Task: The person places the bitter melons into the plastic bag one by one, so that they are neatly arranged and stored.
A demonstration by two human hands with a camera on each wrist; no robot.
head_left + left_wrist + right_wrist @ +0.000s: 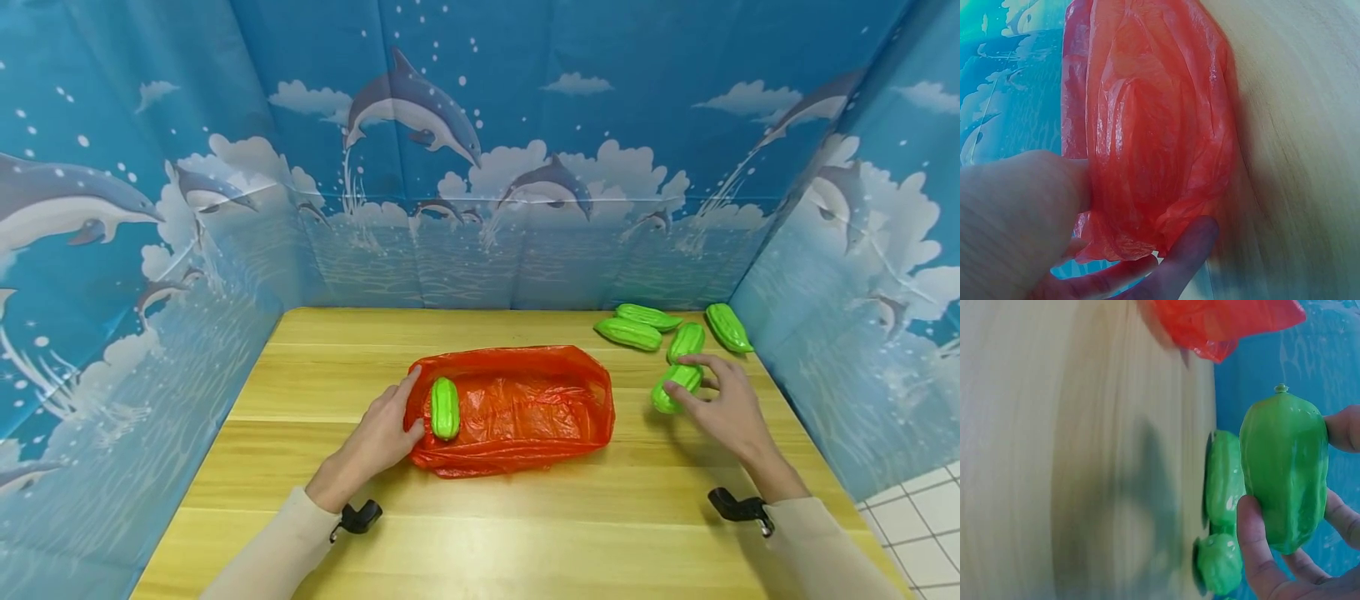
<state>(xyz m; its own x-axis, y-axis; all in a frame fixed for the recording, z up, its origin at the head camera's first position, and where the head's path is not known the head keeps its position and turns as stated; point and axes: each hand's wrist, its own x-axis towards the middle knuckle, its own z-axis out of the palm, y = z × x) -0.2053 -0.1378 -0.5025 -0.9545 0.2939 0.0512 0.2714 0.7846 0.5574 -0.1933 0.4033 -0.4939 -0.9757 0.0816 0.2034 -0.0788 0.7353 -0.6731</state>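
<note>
My left hand [379, 430] holds the left end of a red plastic bag [510, 458], thumb and fingers at its rim. The bag lies with its mouth spread wide, and one green ridged fruit [445, 408] rests inside near that end. In the left wrist view the bag [1147, 137] shows an elongated bulge through its thin wall. My right hand [726, 408] grips another green ridged fruit [1285, 469] between thumb and fingers, to the right of the bag. A small stem tops this fruit, which is raised over the table and casts a shadow.
Several more green ridged fruits lie at the table's back right: two side by side [628, 333], one [686, 340] just behind the held fruit, another [727, 327] by the right edge. A dolphin-print curtain [465, 258] encloses the wooden table [510, 533] at back and sides.
</note>
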